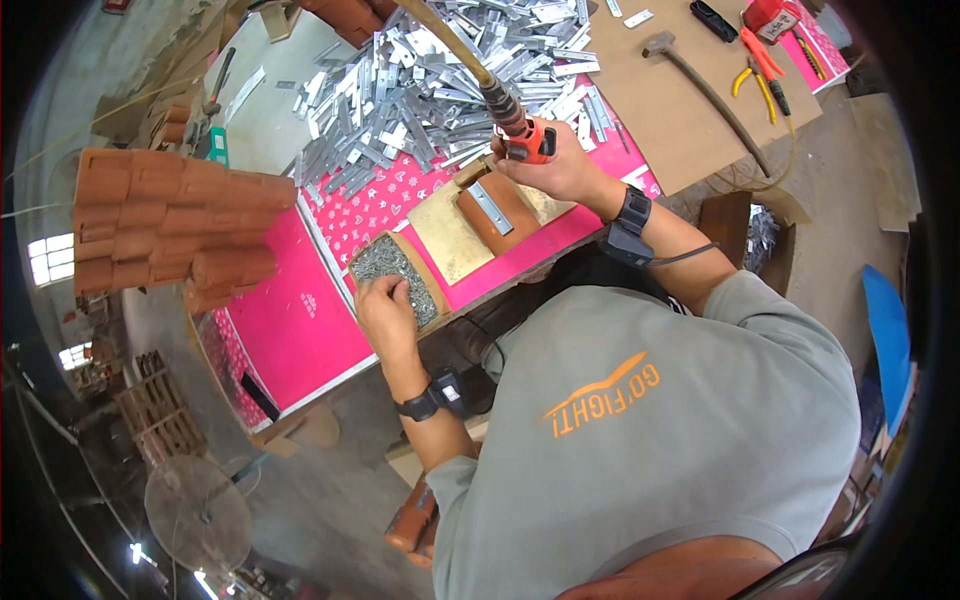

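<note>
My right hand (568, 168) grips a red and black power screwdriver (527, 140), which hangs on a thick tan hose from above. Below it, a reddish-brown curved piece (515, 225) lies on a pale yellow board (440, 240). A silver metal strip (490, 207) with holes rests along that piece. My left hand (386, 308) is at an open cardboard box (437, 285) full of small screws (388, 258). Its fingers are curled together over the screws, and what they pinch, if anything, is hidden.
A large heap of silver metal strips (430, 90) covers the far table. Stacked brown pieces (170, 220) stand at the left on the pink tabletop (300, 310). A hammer (710, 95), yellow-handled pliers (755, 85) and an orange-handled tool (762, 55) lie at the far right.
</note>
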A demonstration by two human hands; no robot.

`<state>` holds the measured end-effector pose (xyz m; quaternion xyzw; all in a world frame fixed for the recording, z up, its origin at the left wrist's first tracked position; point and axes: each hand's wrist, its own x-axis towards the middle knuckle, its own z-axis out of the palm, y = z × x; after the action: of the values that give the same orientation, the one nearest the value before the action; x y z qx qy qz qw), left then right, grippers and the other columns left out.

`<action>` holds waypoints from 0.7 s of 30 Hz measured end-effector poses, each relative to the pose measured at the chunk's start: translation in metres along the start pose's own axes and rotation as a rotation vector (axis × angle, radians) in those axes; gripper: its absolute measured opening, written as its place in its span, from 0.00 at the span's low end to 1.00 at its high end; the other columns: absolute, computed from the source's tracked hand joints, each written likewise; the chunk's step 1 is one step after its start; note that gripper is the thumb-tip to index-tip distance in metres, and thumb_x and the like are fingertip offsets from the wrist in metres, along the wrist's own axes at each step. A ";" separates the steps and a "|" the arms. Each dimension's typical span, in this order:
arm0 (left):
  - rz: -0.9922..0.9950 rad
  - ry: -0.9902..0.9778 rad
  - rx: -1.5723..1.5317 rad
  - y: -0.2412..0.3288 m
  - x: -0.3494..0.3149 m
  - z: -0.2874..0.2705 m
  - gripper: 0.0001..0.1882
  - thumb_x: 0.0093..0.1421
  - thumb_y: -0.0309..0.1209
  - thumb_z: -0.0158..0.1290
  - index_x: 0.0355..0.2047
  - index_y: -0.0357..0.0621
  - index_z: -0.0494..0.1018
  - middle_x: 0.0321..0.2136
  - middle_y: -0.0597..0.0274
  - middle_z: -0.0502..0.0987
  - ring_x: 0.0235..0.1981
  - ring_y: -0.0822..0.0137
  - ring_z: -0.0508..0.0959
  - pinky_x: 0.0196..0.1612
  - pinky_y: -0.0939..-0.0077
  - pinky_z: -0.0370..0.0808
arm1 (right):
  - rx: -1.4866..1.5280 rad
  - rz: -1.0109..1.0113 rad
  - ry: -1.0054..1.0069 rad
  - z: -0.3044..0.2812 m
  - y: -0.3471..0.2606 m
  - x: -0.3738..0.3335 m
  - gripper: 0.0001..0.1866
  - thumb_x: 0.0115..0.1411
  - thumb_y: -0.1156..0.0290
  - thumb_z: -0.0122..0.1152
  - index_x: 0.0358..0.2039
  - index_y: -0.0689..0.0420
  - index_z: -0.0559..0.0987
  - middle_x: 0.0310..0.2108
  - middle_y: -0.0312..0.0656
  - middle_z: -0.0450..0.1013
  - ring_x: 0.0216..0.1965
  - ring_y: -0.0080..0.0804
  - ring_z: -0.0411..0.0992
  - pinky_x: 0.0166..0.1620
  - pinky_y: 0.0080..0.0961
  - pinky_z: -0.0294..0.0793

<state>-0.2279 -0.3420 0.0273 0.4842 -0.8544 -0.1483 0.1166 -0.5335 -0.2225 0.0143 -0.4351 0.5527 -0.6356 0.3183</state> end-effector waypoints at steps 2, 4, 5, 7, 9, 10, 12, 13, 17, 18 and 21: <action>-0.001 -0.003 -0.036 -0.004 0.002 0.001 0.06 0.53 0.26 0.62 0.31 0.38 0.81 0.32 0.50 0.78 0.39 0.49 0.76 0.46 0.58 0.71 | 0.037 0.000 0.009 0.000 -0.002 -0.002 0.13 0.57 0.78 0.66 0.42 0.61 0.76 0.37 0.36 0.75 0.40 0.22 0.75 0.47 0.24 0.74; -0.020 -0.005 -0.091 -0.008 0.002 0.003 0.05 0.54 0.25 0.62 0.30 0.37 0.80 0.29 0.52 0.78 0.37 0.51 0.76 0.43 0.61 0.72 | 0.037 -0.011 0.024 0.000 -0.002 -0.003 0.13 0.56 0.78 0.66 0.42 0.61 0.76 0.37 0.36 0.75 0.40 0.22 0.74 0.46 0.24 0.74; -0.017 -0.008 -0.095 -0.008 0.001 0.003 0.05 0.54 0.25 0.62 0.30 0.37 0.80 0.29 0.52 0.78 0.37 0.51 0.76 0.43 0.61 0.72 | 0.044 -0.021 0.037 0.000 -0.002 -0.003 0.13 0.56 0.78 0.67 0.42 0.61 0.76 0.37 0.36 0.75 0.40 0.22 0.74 0.46 0.24 0.74; -0.088 0.041 -0.255 -0.009 -0.001 0.005 0.04 0.55 0.25 0.61 0.30 0.38 0.80 0.28 0.53 0.78 0.33 0.56 0.76 0.39 0.63 0.73 | 0.039 -0.028 0.034 0.000 -0.003 -0.003 0.13 0.56 0.78 0.67 0.42 0.61 0.76 0.37 0.36 0.75 0.40 0.22 0.74 0.46 0.24 0.74; -0.095 0.079 -0.286 -0.019 -0.002 0.011 0.04 0.55 0.25 0.61 0.30 0.37 0.80 0.27 0.54 0.78 0.32 0.58 0.76 0.37 0.65 0.73 | 0.018 -0.023 0.028 0.001 -0.007 -0.002 0.12 0.56 0.77 0.67 0.41 0.61 0.76 0.36 0.36 0.75 0.39 0.21 0.74 0.46 0.24 0.74; -0.104 0.118 -0.313 -0.023 -0.003 0.014 0.05 0.56 0.26 0.61 0.30 0.37 0.80 0.27 0.55 0.77 0.30 0.59 0.76 0.35 0.66 0.72 | 0.014 -0.023 0.028 0.002 -0.008 -0.002 0.12 0.56 0.77 0.67 0.41 0.61 0.76 0.36 0.36 0.75 0.39 0.21 0.74 0.46 0.24 0.74; -0.125 0.131 -0.320 -0.018 -0.005 0.010 0.05 0.56 0.26 0.62 0.30 0.37 0.80 0.27 0.54 0.78 0.29 0.60 0.76 0.34 0.66 0.72 | -0.002 -0.026 0.027 0.003 -0.008 -0.002 0.12 0.56 0.76 0.67 0.40 0.61 0.77 0.36 0.36 0.75 0.39 0.21 0.74 0.46 0.24 0.74; -0.147 0.146 -0.322 -0.016 -0.005 0.009 0.05 0.56 0.27 0.62 0.30 0.36 0.80 0.28 0.54 0.78 0.27 0.60 0.76 0.32 0.67 0.72 | -0.016 -0.037 0.020 0.002 -0.009 -0.002 0.12 0.56 0.76 0.67 0.40 0.61 0.77 0.35 0.36 0.76 0.39 0.21 0.74 0.46 0.23 0.74; -0.181 0.164 -0.347 -0.019 -0.010 0.010 0.07 0.58 0.27 0.61 0.32 0.34 0.79 0.30 0.54 0.81 0.26 0.63 0.78 0.31 0.68 0.73 | 0.009 -0.040 0.027 0.004 -0.008 -0.002 0.12 0.56 0.76 0.67 0.40 0.60 0.77 0.35 0.36 0.76 0.38 0.20 0.74 0.45 0.23 0.74; -0.238 0.216 -0.418 -0.013 -0.011 0.008 0.07 0.60 0.27 0.59 0.34 0.35 0.78 0.31 0.54 0.81 0.27 0.66 0.79 0.30 0.70 0.73 | 0.020 -0.038 0.038 0.003 -0.006 -0.002 0.12 0.56 0.76 0.67 0.41 0.60 0.77 0.35 0.36 0.76 0.38 0.20 0.74 0.45 0.23 0.74; -0.313 0.245 -0.741 -0.001 -0.011 0.004 0.06 0.63 0.25 0.56 0.38 0.36 0.74 0.33 0.53 0.82 0.29 0.69 0.80 0.29 0.76 0.75 | 0.011 -0.033 0.055 0.001 -0.003 0.000 0.12 0.55 0.76 0.68 0.40 0.60 0.77 0.35 0.36 0.76 0.38 0.20 0.74 0.45 0.23 0.74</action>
<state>-0.2224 -0.3322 0.0224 0.5477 -0.6392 -0.4028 0.3595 -0.5322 -0.2220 0.0175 -0.4250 0.5504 -0.6554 0.2948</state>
